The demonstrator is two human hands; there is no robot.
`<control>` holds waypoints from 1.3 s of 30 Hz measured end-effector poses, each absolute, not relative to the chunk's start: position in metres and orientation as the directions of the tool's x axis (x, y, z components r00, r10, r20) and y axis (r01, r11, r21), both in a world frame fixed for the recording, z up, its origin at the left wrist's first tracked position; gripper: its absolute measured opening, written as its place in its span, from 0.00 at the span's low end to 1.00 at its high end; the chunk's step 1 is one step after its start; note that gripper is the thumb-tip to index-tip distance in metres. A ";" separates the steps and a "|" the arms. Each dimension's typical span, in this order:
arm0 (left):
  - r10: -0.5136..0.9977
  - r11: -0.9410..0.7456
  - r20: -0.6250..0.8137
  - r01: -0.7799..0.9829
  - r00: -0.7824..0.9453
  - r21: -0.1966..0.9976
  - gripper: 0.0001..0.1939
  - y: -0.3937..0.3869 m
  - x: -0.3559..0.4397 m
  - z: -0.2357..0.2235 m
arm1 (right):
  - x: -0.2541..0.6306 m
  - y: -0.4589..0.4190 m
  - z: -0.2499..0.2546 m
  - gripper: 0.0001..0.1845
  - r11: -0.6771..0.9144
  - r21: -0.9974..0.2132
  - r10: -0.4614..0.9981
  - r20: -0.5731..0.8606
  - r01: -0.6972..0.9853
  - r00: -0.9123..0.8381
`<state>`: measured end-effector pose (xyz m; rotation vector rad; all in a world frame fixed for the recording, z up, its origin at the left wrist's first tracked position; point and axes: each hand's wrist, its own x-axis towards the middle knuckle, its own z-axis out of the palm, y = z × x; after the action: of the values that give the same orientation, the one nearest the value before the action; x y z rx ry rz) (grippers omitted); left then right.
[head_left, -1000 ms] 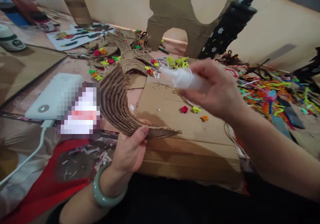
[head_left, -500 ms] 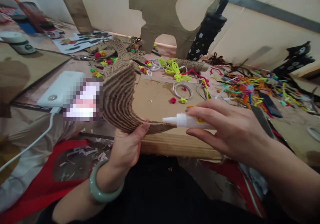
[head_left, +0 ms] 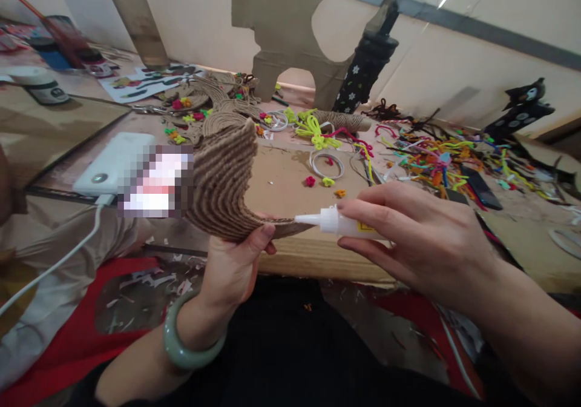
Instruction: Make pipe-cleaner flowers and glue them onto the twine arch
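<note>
Pinching the cord-covered crescent (head_left: 222, 183) near its narrow end, the left hand (head_left: 238, 258) has its thumb in front and its other fingers mostly hidden behind. The crescent is held over the near edge of the cardboard (head_left: 281, 174). The right hand (head_left: 422, 237) closes narrowly round a white bottle (head_left: 336, 220), thumb and fingers on opposite sides, its nozzle pointing to nine o'clock along the crescent's tip; it seems to touch the cord, though contact is hard to confirm. The palm covers the bottle's rear, and pixelation masks a patch beside the power bank (head_left: 111, 165), at ten o'clock from the left hand. The orange flower (head_left: 340, 194), nearly covered by fingers in the previous frame, now shows at twelve o'clock from the bottle.
</note>
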<state>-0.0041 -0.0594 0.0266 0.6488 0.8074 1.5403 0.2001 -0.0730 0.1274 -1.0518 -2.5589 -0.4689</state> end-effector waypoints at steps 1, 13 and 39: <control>0.991 -0.039 -0.044 -0.597 -0.123 0.801 0.10 -0.060 -0.004 0.027 | 0.200 -0.073 0.128 0.12 0.672 0.178 0.610 0.417 0.719 -0.674; 0.990 -0.066 -0.018 -0.560 -0.143 0.826 0.09 -0.064 -0.006 0.029 | 0.194 -0.080 0.132 0.10 0.677 0.175 0.607 0.416 0.715 -0.677; 0.984 0.132 -0.178 -0.678 0.002 0.723 0.29 -0.066 0.000 0.031 | 0.189 -0.094 0.128 0.10 0.664 0.175 0.656 0.331 0.727 -0.678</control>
<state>-0.0005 -0.0661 0.0309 0.5066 0.7662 1.3948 0.1889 -0.0940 0.1281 -1.1173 -2.6414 -0.4308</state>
